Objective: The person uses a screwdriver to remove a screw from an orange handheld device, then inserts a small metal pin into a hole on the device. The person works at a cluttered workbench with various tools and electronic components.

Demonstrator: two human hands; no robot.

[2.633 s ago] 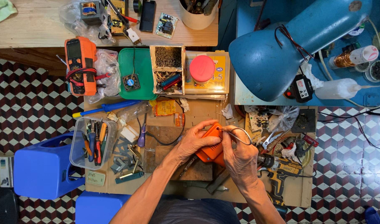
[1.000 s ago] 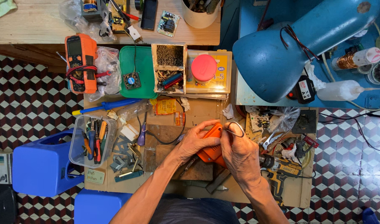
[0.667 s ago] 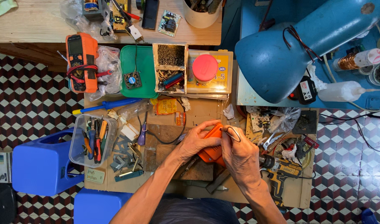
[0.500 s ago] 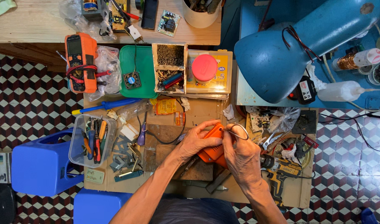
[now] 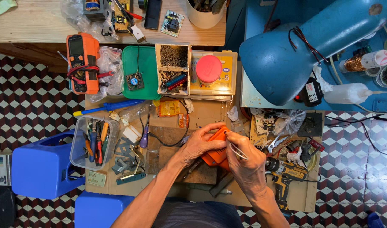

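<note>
Hands (image 5: 227,154) still grip orange casing (image 5: 216,147), barely shifted.

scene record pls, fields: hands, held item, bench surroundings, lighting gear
left hand: left hand grips the orange device from its left side
right hand: right hand on the device's right side, pinching a thin pale wire
bench left: clear tub of pliers, blue screwdriver, orange multimeter
bench top: green tray, wooden parts box, red round lid
bench right: yellow cordless drill
lighting: blue desk lamp over the bench's right
</note>
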